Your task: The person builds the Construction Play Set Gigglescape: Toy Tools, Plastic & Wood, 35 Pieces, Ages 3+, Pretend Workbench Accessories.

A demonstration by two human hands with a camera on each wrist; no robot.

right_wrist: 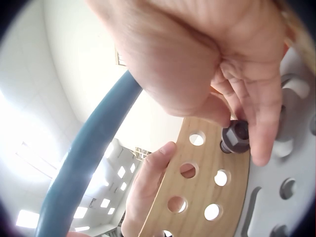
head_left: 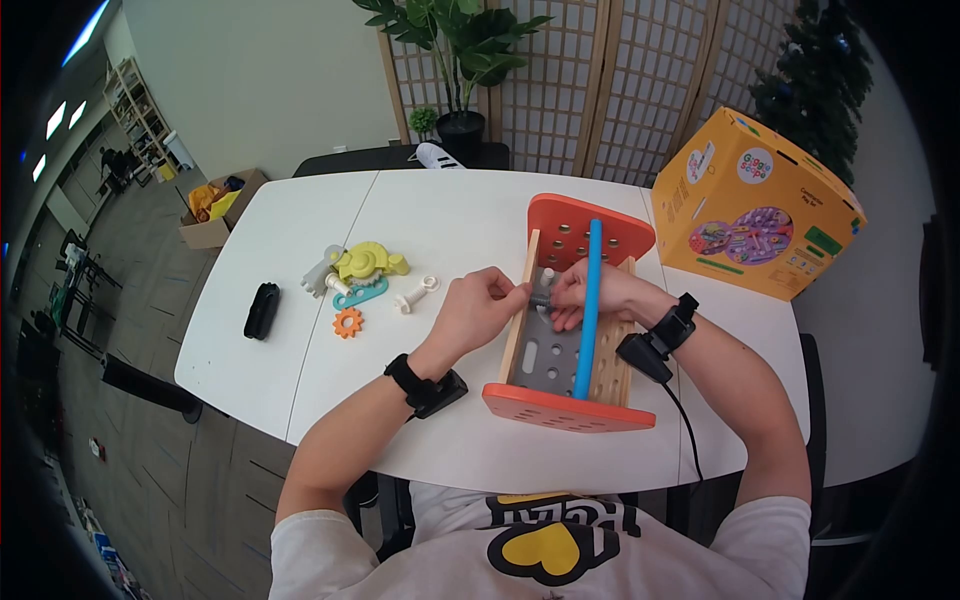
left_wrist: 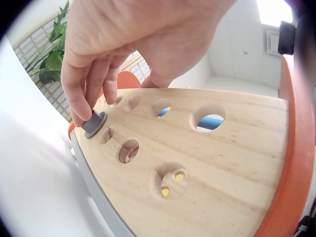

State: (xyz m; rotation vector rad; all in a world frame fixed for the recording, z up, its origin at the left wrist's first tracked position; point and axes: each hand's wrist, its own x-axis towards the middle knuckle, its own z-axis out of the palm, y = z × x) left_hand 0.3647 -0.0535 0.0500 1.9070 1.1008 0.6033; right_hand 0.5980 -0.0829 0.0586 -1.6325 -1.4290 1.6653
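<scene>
A toy toolbox with orange end panels (head_left: 590,225), a blue bar handle (head_left: 592,310) and a grey base (head_left: 555,360) stands before me. My left hand (head_left: 485,305) is at its left wooden side panel (left_wrist: 227,153). From outside, its fingertips grip the grey bolt head (left_wrist: 94,124) near the panel's lower far corner. Reaching under the handle, my right hand (head_left: 590,288) pinches a dark grey hex nut (right_wrist: 237,137) on the panel's inner face. Beside those fingers, whitish bolts (right_wrist: 283,147) stand in the base.
Left on the white table (head_left: 270,225) lie a yellow-green toy piece (head_left: 366,260), a grey piece (head_left: 320,275), a teal strip (head_left: 365,293), an orange gear (head_left: 348,323), a white bolt (head_left: 417,294) and a black case (head_left: 262,311). A yellow box (head_left: 750,205) stands back right.
</scene>
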